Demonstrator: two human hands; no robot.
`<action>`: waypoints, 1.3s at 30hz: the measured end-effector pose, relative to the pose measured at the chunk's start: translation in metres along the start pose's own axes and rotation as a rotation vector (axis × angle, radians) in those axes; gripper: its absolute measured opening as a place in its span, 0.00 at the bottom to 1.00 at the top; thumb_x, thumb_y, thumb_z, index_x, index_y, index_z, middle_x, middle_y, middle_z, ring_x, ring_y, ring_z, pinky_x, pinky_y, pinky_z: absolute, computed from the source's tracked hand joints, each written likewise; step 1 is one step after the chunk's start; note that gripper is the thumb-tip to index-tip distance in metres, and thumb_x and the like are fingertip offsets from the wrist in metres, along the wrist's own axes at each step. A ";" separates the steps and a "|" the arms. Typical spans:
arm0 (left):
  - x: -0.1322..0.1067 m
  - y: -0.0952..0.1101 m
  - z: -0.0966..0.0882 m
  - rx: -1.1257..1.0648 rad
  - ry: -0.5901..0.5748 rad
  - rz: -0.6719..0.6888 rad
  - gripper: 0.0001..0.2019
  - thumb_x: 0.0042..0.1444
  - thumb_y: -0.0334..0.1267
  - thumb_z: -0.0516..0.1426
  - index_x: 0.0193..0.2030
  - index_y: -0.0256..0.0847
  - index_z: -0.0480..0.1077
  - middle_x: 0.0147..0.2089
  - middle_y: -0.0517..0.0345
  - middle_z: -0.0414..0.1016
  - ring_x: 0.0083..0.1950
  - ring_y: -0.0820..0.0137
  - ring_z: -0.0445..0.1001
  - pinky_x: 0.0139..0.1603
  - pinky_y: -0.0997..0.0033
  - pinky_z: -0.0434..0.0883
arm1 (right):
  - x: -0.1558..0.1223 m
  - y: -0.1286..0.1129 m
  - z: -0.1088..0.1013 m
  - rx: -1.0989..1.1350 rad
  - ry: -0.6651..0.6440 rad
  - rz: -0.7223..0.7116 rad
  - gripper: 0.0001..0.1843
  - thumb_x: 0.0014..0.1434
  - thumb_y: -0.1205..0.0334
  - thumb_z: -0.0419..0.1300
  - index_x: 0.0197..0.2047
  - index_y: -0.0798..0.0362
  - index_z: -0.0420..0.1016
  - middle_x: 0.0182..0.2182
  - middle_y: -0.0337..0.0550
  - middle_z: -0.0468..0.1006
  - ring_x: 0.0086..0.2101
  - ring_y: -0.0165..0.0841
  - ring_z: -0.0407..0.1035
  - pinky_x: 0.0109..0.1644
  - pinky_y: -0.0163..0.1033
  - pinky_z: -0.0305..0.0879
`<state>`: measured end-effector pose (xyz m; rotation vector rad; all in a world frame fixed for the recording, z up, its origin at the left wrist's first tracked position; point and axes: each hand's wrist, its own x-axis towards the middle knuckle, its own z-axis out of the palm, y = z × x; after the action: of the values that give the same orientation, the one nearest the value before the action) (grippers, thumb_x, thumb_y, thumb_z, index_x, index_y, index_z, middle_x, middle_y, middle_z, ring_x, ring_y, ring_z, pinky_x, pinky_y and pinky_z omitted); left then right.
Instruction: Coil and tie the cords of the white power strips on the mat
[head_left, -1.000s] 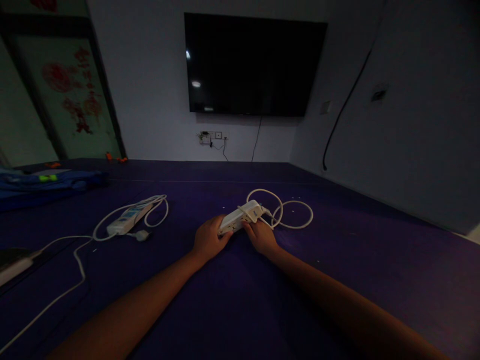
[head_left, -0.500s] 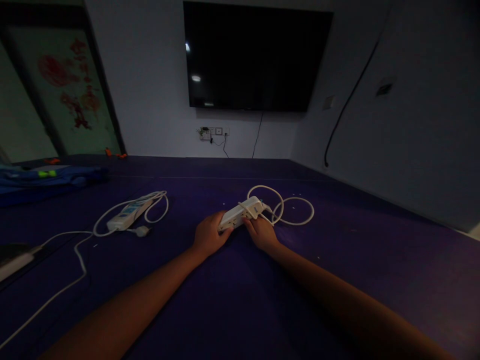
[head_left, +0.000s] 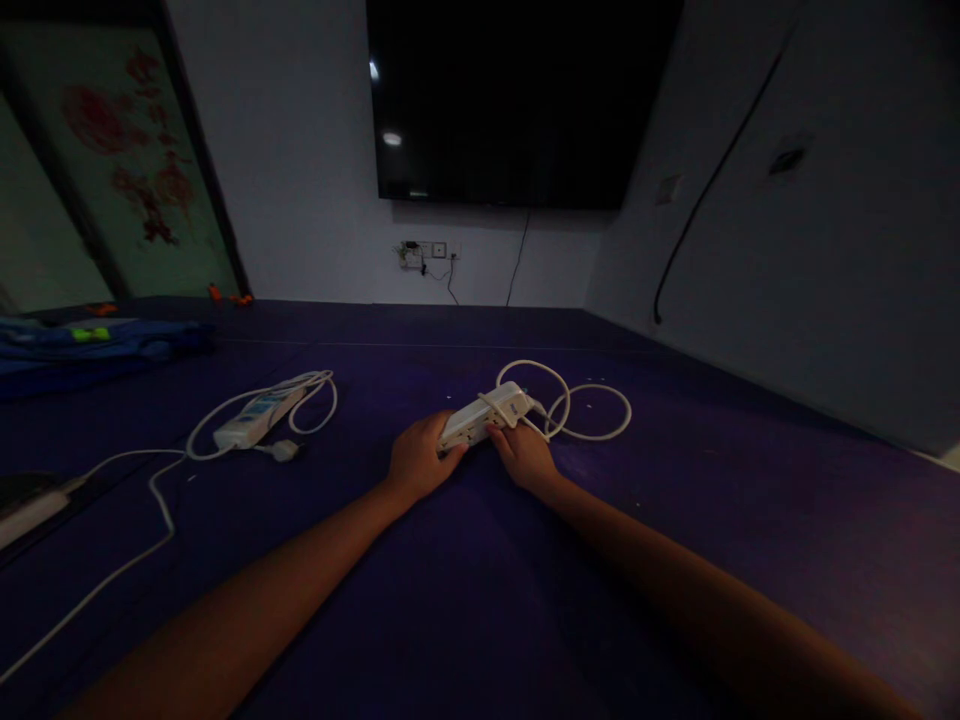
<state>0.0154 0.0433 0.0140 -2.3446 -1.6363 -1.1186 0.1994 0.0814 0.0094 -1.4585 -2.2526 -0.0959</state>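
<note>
Both hands hold a white power strip low over the purple surface, its socket side tilted toward me. My left hand is closed around the strip's left end, thumb along the near edge. My right hand grips near the right end, with its thumb on the near side; most of its other fingers are hidden beneath or behind. A turn of the white cord crosses over the strip close to my right hand. More of that cord lies in two loose loops to the right.
A second power strip lies on the left with its cord looped over it and its plug beside it. Another white strip is at the left edge. Blue cloth lies farther back. A television hangs on the wall.
The view has tipped slightly downward, so the far wall and the television sit higher in the picture. Both hands keep the same hold on the power strip.
</note>
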 end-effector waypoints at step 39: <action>0.000 0.000 0.001 -0.023 0.006 0.000 0.19 0.51 0.44 0.55 0.51 0.45 0.62 0.47 0.56 0.72 0.46 0.65 0.71 0.46 0.67 0.67 | 0.000 0.001 0.002 0.031 0.045 -0.037 0.26 0.64 0.53 0.36 0.43 0.57 0.71 0.39 0.51 0.75 0.41 0.36 0.69 0.42 0.35 0.60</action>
<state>0.0160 0.0440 0.0132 -2.3527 -1.6310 -1.1485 0.2001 0.0822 0.0072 -1.3851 -2.2357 -0.1047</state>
